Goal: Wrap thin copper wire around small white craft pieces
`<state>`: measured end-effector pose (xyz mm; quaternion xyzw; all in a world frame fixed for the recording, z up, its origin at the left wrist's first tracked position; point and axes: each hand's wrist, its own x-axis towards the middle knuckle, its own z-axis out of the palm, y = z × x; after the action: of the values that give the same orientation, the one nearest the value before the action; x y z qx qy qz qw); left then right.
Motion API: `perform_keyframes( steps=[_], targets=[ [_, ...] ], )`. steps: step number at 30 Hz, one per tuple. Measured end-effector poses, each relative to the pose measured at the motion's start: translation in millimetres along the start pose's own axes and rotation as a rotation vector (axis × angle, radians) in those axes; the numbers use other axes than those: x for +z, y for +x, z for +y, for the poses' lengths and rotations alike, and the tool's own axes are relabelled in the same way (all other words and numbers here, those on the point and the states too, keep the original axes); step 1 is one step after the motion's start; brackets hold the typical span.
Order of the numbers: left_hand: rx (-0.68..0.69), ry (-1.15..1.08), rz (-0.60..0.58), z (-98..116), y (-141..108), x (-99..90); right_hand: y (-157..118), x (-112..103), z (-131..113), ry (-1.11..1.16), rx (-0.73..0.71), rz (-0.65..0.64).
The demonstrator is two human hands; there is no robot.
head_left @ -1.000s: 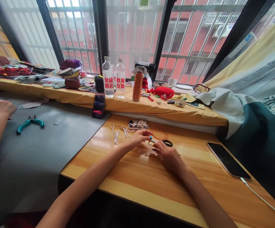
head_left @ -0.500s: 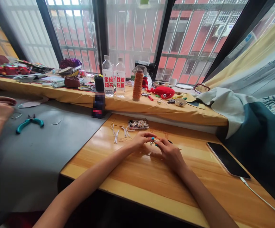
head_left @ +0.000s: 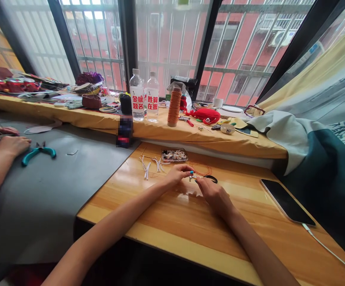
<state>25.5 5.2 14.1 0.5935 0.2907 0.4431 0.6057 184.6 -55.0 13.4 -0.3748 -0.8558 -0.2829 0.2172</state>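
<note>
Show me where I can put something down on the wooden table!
Bare wood lies between the left forearm and right forearm, and between the right forearm and phone. It's crowded around the left hand: clear tray, white strips, orange thread.

Two wearer's hands, the left hand [head_left: 178, 174] and right hand [head_left: 215, 192], on one small pale piece [head_left: 190, 178]. Two clear plastic bottles with red lettering [head_left: 137, 113], one orange cord spool [head_left: 174, 107], one teal-handled pliers [head_left: 29, 157], one black-screened phone [head_left: 288, 201]. Thin white strips [head_left: 147, 171]? Too jumbled to count lol.
</note>
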Motion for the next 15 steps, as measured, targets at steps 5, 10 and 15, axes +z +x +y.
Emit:
perform_keyframes(
  steps=[5,10,15],
  targets=[
    [-0.007,0.005,0.014,0.5,-1.5,0.0,2.9,-3.8,-1.9,0.052,-0.045,-0.065],
    [-0.004,0.017,-0.01,-2.2,-4.1,-0.2,1.8,-3.1,-0.3,0.128,-0.014,-0.119],
    [0.008,0.027,-0.038,-9.1,-2.2,-2.2,4.8,-9.1,-3.7,0.123,0.064,-0.172]
  ],
)
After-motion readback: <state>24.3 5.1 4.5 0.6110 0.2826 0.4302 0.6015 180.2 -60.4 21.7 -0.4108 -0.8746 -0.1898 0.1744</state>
